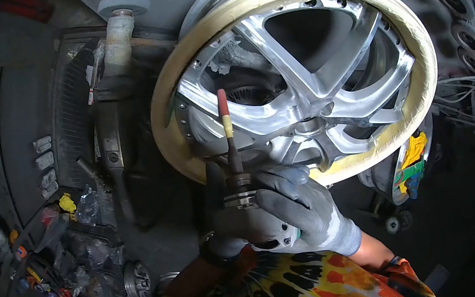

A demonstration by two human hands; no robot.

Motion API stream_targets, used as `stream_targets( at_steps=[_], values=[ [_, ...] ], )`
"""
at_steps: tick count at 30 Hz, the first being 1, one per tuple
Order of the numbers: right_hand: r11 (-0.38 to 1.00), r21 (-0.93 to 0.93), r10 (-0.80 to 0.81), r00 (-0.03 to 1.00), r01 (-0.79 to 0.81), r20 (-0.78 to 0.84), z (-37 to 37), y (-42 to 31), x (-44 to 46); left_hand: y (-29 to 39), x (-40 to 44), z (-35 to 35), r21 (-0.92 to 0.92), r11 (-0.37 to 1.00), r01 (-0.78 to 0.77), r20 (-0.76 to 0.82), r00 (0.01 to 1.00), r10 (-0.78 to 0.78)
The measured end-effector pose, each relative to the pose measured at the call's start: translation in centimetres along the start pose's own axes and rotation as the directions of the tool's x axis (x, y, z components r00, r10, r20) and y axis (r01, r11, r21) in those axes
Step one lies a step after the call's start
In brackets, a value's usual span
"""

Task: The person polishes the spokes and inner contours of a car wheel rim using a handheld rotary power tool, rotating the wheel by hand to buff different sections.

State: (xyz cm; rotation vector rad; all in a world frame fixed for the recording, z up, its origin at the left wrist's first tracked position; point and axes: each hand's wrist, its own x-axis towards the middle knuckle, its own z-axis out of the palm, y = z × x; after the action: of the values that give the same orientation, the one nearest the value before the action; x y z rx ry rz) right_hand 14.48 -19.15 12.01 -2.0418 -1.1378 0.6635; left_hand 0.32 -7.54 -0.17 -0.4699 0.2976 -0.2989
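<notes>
Both hands wear grey gloves and hold a dark power tool (242, 197) in front of my chest. My right hand (305, 206) wraps round the tool's body from the right. On the tool's left is my left hand (218, 214), dark and partly hidden, its fingers against the body. A thin bit with a red tip (223, 104) and a yellow band points away from me, in front of the wheel's left part. The large silver spoked wheel (318, 89) stands tilted, its rim covered with cream tape (423, 44).
A bench grinder with a pale round wheel (123, 5) stands at the upper left. Cluttered bags and parts (80, 254) lie at the lower left. Yellow and green cloths (414, 158) hang at the right. Discs and cables (465, 37) are on the right wall.
</notes>
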Motion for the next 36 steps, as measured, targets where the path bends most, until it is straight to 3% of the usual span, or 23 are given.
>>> stream_targets(
  at_steps=[11,13,17,19,22,29,31,32,36],
  values=[
    [0.998,-0.064,0.016,1.000,-0.017,-0.015,-1.8,1.9,-4.2,-4.5,4.3,-4.0,-0.439,0.899,0.003,0.174,0.981,0.081],
    [0.997,-0.079,0.013,0.998,-0.017,-0.055,-2.0,2.2,-4.8,-4.9,5.3,-6.5,-0.181,0.983,0.011,0.161,0.987,0.019],
    [0.994,-0.108,-0.010,0.999,0.004,-0.050,-2.5,2.6,-5.6,-6.0,6.6,-6.2,-0.248,0.967,0.053,0.096,0.995,-0.029],
    [0.992,-0.123,-0.031,0.998,0.024,-0.053,-2.4,2.8,-5.8,-6.3,6.8,-4.6,-0.329,0.944,0.029,0.219,0.975,0.047],
    [0.993,-0.113,-0.036,0.999,0.032,-0.032,-2.0,2.6,-5.6,-6.3,6.1,-5.2,-0.314,0.949,0.038,0.279,0.959,0.054],
    [0.994,-0.095,-0.060,0.997,0.055,-0.044,-0.5,1.7,-4.8,-5.3,4.3,-5.0,-0.336,0.939,0.067,0.256,0.966,0.023],
    [0.996,-0.077,-0.050,0.998,0.048,-0.028,-0.1,1.2,-4.2,-4.1,3.0,-4.4,0.032,0.999,-0.025,-0.042,0.999,0.026],
    [0.996,-0.076,-0.047,0.998,0.045,-0.032,0.2,1.1,-3.9,-3.6,2.4,-4.1,0.086,0.996,-0.024,-0.109,0.993,0.034],
    [0.994,-0.082,-0.070,0.996,0.067,-0.046,1.1,0.5,-2.5,-1.7,1.1,-3.8,0.120,0.992,-0.028,-0.110,0.993,0.041]
  ],
)
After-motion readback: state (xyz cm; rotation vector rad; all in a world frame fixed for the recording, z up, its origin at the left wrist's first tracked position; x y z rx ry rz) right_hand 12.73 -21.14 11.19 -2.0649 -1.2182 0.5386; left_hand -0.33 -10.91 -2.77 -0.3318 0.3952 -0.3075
